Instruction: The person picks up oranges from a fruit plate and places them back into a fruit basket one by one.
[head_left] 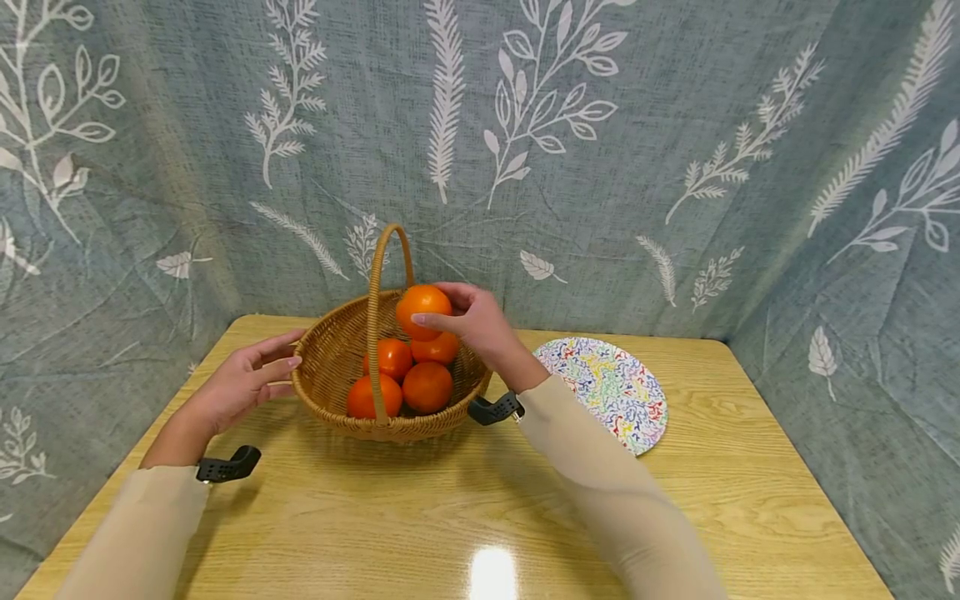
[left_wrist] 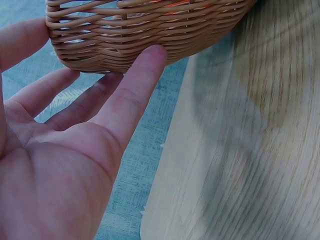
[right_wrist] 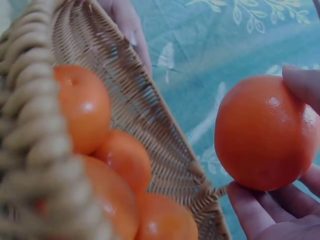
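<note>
A round orange (head_left: 422, 307) is in my right hand (head_left: 482, 327), pinched between thumb and fingers above the wicker basket (head_left: 327, 392). In the right wrist view, the fingers hold this orange (right_wrist: 265, 134) with the thumb on the opposite side. Several more oranges (head_left: 427, 388) lie together inside the basket, toward its front and right. My left hand (head_left: 238, 382) is at the basket's left end. In the left wrist view, fairly straight fingers of the left hand (left_wrist: 65, 155) touch the woven outer wall (left_wrist: 120, 45).
A tall arched handle (head_left: 374, 317) rises over the basket. To the right lies a round, flat mat (head_left: 600, 387) with multicoloured squiggles, partly behind the right forearm. All stand on a wooden table (head_left: 360, 517). Grey-blue leaf-patterned cloth (head_left: 465, 167) hangs around the back and sides.
</note>
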